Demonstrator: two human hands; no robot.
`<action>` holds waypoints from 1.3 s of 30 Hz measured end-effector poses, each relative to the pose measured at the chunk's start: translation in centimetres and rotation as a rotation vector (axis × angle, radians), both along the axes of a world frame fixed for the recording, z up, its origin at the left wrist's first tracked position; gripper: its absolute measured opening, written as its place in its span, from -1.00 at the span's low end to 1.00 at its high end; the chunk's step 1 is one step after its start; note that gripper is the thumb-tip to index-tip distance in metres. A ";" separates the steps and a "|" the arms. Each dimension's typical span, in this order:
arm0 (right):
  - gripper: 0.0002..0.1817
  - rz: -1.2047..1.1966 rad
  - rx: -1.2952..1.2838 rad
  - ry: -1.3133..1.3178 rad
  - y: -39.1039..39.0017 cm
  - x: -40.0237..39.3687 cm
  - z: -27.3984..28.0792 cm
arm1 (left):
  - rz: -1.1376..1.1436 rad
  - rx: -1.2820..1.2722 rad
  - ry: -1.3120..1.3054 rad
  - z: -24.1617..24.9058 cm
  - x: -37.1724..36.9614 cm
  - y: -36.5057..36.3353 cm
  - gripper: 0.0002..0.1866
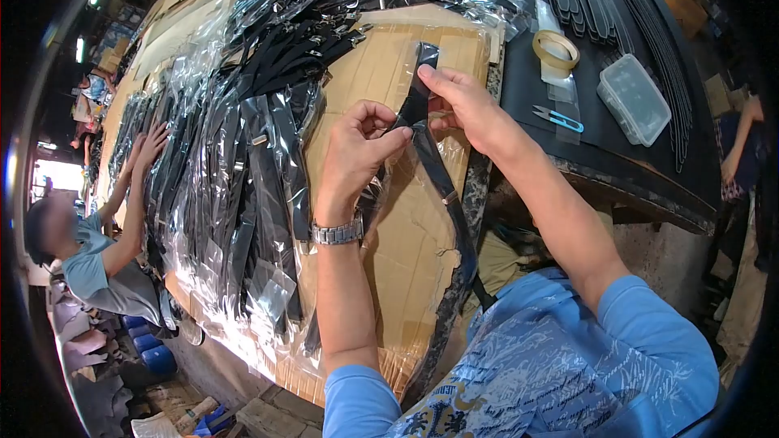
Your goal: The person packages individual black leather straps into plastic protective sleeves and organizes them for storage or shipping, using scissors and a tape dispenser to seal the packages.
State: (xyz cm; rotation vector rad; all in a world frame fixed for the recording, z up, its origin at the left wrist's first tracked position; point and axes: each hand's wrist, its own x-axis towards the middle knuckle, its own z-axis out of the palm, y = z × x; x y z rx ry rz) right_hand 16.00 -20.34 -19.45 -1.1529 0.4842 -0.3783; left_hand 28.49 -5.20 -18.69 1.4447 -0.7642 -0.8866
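Observation:
Between my two hands is a black strap [417,97] in clear plastic, above the cardboard-covered table [406,268]. My left hand [361,150], with a metal watch [337,233] on its wrist, pinches the strap's lower part between thumb and fingers. Higher up, my right hand [464,105] grips it, thumb near the top end. Below the hands the strap runs down toward the table's right edge. Left of my hands lies a large pile of bagged black straps [243,170] with metal clips.
On the dark table [617,162] at right are a tape roll [556,49], blue-handled snips [558,118], a clear plastic box [634,100] and black strips [580,0]. A co-worker [114,268] at left touches the pile; another person [740,146] is at far right.

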 end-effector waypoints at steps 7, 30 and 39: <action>-0.72 0.084 -0.021 0.065 1.6 -1.4 -2.3 | 0.027 -0.022 0.005 -0.4 0.0 -0.1 -0.74; -0.83 0.053 -0.156 0.074 1.7 -0.7 -2.8 | 0.090 -0.050 0.029 -0.7 0.2 0.0 -0.69; -0.85 0.035 -0.122 0.052 1.6 -0.5 -2.9 | 0.059 0.059 -0.044 -0.1 0.3 0.1 -0.75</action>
